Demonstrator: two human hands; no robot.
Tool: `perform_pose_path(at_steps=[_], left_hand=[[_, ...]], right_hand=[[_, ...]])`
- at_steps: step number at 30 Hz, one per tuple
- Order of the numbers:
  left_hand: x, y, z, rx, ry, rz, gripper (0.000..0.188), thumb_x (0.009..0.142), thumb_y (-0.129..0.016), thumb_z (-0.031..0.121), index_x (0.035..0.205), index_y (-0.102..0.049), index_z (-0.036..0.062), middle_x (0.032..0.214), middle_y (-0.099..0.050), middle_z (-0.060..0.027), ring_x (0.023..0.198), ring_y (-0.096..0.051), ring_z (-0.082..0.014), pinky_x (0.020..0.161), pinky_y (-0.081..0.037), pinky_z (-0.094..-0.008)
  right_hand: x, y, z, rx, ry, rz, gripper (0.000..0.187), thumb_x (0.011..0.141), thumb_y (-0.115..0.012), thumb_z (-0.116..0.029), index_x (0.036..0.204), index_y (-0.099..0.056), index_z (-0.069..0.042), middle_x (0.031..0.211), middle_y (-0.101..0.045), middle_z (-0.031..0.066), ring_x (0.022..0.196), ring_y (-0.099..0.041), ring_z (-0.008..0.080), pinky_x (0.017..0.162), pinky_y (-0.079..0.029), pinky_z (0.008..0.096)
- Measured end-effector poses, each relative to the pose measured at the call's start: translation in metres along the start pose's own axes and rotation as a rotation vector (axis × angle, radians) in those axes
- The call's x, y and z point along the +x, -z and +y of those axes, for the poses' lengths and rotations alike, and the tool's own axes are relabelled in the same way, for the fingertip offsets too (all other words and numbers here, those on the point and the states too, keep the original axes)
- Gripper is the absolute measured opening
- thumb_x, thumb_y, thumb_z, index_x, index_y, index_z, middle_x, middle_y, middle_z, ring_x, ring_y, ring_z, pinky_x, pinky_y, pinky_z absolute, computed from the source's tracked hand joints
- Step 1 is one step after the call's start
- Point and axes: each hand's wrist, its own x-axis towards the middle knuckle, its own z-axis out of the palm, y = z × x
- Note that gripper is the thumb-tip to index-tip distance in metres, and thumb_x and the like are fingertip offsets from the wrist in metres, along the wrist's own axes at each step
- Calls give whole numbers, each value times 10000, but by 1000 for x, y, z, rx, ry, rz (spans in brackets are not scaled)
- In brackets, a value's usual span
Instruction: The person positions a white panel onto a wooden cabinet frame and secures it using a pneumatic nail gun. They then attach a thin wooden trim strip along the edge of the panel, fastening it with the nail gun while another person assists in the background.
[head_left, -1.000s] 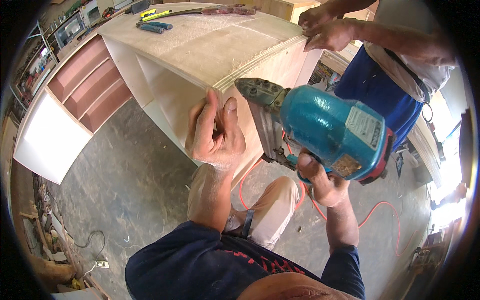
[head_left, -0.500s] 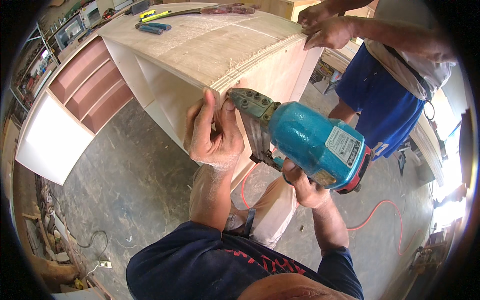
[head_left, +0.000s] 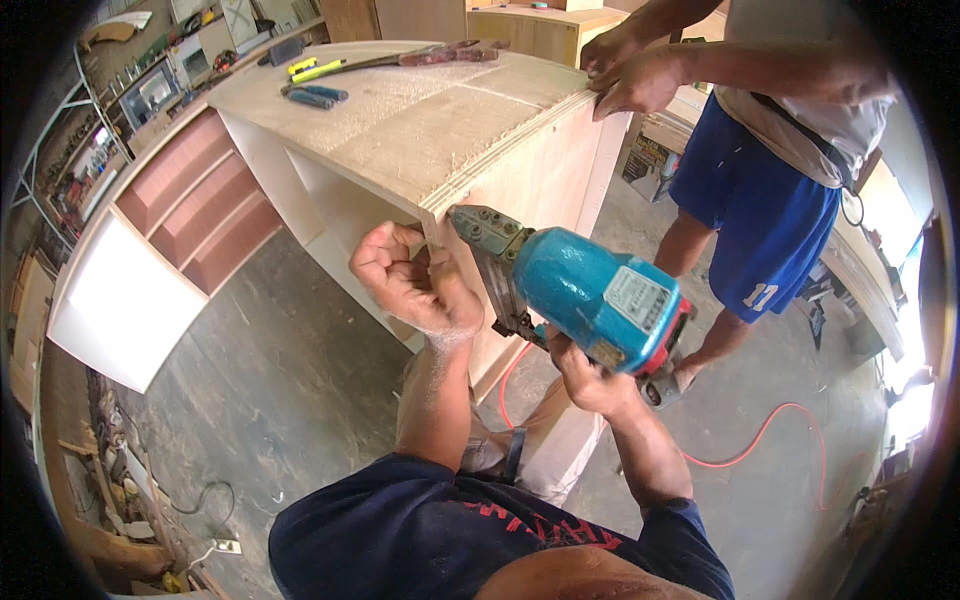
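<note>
My right hand [head_left: 597,380] is wrapped round the handle of a teal pneumatic nail gun [head_left: 590,290]. The gun's nose touches or nearly touches the side panel of a plywood cabinet [head_left: 350,125], close below its top corner. My left hand [head_left: 420,285] is beside the gun's nose at the cabinet's front edge, with fingers loosely bent and apart from the thumb. The thumb is close to the edge; whether it touches cannot be made out. Across the cabinet, another person's hands [head_left: 640,80] rest on the far end of the same top edge.
Pliers with blue handles [head_left: 314,96], a yellow marker [head_left: 318,70] and a handsaw [head_left: 430,56] lie on the dusty top. A reddish-brown shelf unit [head_left: 200,200] stands at left. An orange air hose [head_left: 750,450] crosses the floor. The other person's blue shorts [head_left: 760,210] are at right.
My left hand's fingers have come away from the cabinet edge and bent back toward the left. The nail gun has shifted slightly left and down in view, staying near the corner.
</note>
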Motion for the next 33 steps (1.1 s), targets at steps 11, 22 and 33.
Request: perform_pose_path(at_steps=[11,22,33], left_hand=[[-4,-8,-6,-36,60,187,262,827,-464,96,1073,-459,3,989,-464,-109,848,-468,-183,779,-436,-301],[-4,-8,-3,-1,167,187,327,873,-452,200,1111,-445,-25,1056,-454,-141,925,-504,-210,784,-470,-314],[3,-5,-7,201,-20,84,538,946,-531,294,1344,-433,-55,1268,-440,-221,1140,-470,-281,978,-402,-415]], right_hand=[[10,12,-13,1392,-631,309,134,930,-445,37,956,-574,14,789,-561,17,674,-511,91,604,-430,265],[15,9,-10,1352,-673,276,98,904,-535,35,972,-592,-7,789,-577,19,685,-540,114,612,-447,285],[-6,11,7,1614,-1020,515,112,931,-529,-50,969,-603,25,708,-567,21,566,-524,104,554,-448,270]])
